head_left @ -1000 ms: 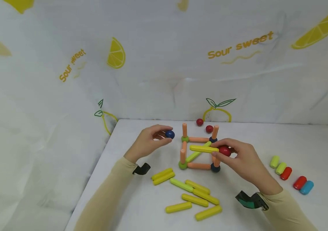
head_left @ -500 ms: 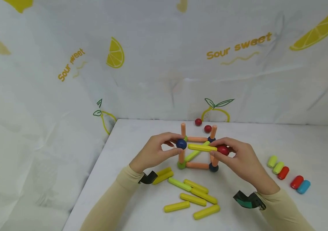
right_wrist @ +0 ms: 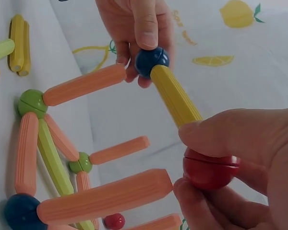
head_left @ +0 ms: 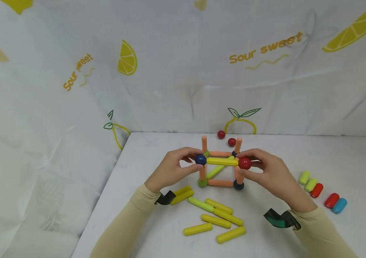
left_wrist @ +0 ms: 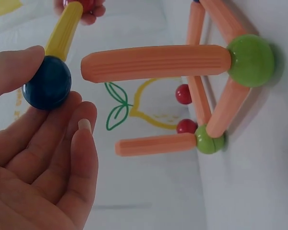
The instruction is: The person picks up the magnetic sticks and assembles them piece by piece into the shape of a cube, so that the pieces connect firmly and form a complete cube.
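My left hand (head_left: 173, 167) pinches a dark blue ball (left_wrist: 47, 83) between thumb and fingers. In my right hand (head_left: 268, 175) is a red ball (right_wrist: 211, 168), gripped by thumb and fingertips. A yellow stick (head_left: 222, 161) spans the two balls and touches both, held above the table. Below it stands a frame of orange sticks (head_left: 220, 183) joined by green balls (left_wrist: 251, 60) and dark blue balls (right_wrist: 24, 212). Its corner sticks point upright with free tops. A yellow-green stick (right_wrist: 56, 158) crosses the frame's base diagonally.
Several loose yellow sticks (head_left: 231, 234) lie in front of the frame, with a yellow-green stick (head_left: 200, 204) among them. Two red balls (head_left: 232, 142) rest behind it. Short green, red and blue pieces (head_left: 332, 200) lie at the right. A printed cloth (head_left: 176, 71) hangs behind the table.
My left hand has moved right and slightly down, bringing the blue ball onto the yellow stick's free end. My right hand has shifted slightly left and up with the red ball.
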Demonstrator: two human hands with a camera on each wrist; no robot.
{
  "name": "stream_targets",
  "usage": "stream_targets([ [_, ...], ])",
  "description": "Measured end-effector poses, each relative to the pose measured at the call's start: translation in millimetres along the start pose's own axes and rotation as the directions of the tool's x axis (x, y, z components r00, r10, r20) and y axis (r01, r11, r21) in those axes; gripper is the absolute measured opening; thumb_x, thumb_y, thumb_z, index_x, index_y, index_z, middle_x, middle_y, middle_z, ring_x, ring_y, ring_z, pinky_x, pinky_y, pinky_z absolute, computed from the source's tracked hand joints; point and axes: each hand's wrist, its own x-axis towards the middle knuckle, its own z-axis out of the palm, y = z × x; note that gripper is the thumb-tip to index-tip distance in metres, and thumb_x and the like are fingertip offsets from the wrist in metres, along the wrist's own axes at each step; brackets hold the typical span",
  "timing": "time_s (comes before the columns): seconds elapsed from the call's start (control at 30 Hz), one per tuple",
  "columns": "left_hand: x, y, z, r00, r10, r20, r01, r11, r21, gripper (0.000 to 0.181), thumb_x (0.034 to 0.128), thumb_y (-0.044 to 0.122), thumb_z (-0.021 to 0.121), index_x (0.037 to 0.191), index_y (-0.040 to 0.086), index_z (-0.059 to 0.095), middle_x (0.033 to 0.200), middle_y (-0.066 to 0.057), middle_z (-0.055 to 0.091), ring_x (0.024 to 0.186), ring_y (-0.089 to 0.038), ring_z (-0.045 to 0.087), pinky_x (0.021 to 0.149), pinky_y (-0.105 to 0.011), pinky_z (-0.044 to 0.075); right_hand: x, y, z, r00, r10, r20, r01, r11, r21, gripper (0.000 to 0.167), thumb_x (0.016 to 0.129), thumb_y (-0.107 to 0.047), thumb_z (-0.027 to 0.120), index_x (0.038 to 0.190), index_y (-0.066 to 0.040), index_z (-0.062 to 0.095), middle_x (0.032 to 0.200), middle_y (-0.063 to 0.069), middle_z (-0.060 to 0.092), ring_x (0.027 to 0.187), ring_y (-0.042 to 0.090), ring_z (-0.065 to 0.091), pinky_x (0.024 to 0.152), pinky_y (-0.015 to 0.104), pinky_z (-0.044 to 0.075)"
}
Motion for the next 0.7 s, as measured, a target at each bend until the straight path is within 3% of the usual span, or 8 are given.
stream_targets([
  [0.13, 0.7, -0.9, 3.0, 1.0, -0.009, 0.026, 0.008, 1.0, 0.023, 0.04, 0.101, 0.027, 0.079, 0.139, 0.019, 0.07, 0.126, 0.01, 0.076, 0.111, -0.008, 0.07, 0.099, -0.031, 0.06, -1.5, 3.7, -2.7, 1.0, 0.001, 0.02, 0.0, 1.0, -0.029, 0.04, 0.094, -0.021, 0.087, 0.13, -0.017, 0.072, 0.13, 0.006, 0.073, 0.111, 0.027, 0.073, 0.088, 0.01, 0.056],
  [0.23, 0.4, -1.1, 3.7, 0.999, -0.019, 0.038, 0.017, 0.999, 0.033, 0.04, 0.1006, 0.025, 0.08, 0.138, 0.016, 0.071, 0.124, 0.011, 0.076, 0.111, -0.007, 0.069, 0.098, -0.03, 0.06, -1.5, 4.9, -2.6, 1.0, -0.004, 0.03, 0.006, 0.999, -0.049, 0.038, 0.094, -0.021, 0.087, 0.13, -0.018, 0.073, 0.129, 0.005, 0.074, 0.11, 0.026, 0.072, 0.087, 0.015, 0.059],
  [0.53, -0.9, -1.3, -0.9, 0.997, -0.035, 0.064, 0.031, 0.997, 0.073, 0.042, 0.0998, 0.024, 0.081, 0.14, 0.016, 0.069, 0.124, 0.014, 0.076, 0.113, -0.004, 0.069, 0.096, -0.029, 0.06, 2.0, 3.2, -2.6, 0.998, 0.013, 0.066, -0.01, 0.999, -0.04, 0.037, 0.096, -0.022, 0.084, 0.132, -0.019, 0.072, 0.121, 0.002, 0.076, 0.109, 0.024, 0.074, 0.088, 0.012, 0.056],
  [0.7, -0.7, -2.0, -0.1, 0.995, -0.036, 0.089, 0.029, 0.996, 0.08, 0.048, 0.0988, 0.022, 0.082, 0.144, 0.017, 0.066, 0.127, 0.011, 0.075, 0.114, -0.006, 0.07, 0.097, -0.038, 0.061, 2.3, 2.2, -1.8, 0.997, 0.036, 0.076, -0.031, 0.998, -0.061, 0.038, 0.097, -0.022, 0.084, 0.132, -0.019, 0.071, 0.119, 0.002, 0.077, 0.108, 0.023, 0.073, 0.088, 0.013, 0.056],
])
